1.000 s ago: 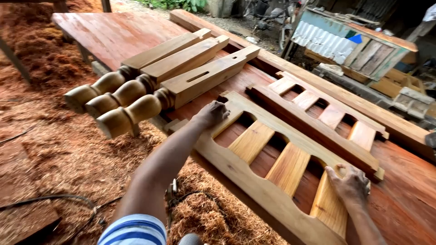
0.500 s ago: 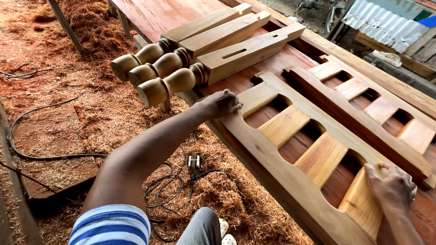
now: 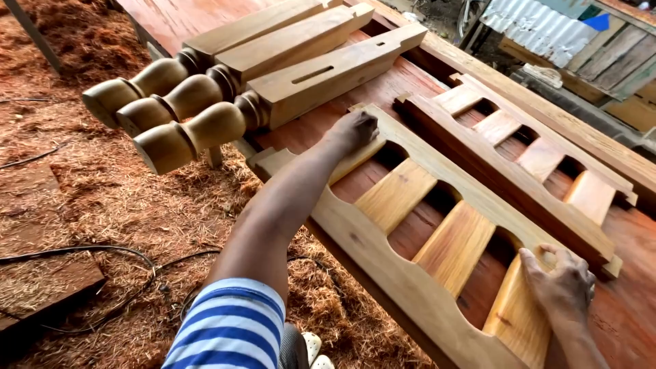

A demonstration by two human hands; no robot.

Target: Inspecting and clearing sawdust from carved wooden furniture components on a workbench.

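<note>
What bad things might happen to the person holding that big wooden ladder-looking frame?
The slatted frame juts past the table edge, so it might tip or slide off toward the shavings. The right hand has fingers curled into a gap between slats and could get pinched if the frame shifts. The left hand presses on bare wood, so a splinter is possible. The turned legs also overhang the edge and might roll off.

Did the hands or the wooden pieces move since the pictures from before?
Hardly. The left hand still presses the near slatted frame at its far end, and the right hand still grips its near end. The frame, the second frame and the three turned legs lie as before; only the camera shifted.
</note>
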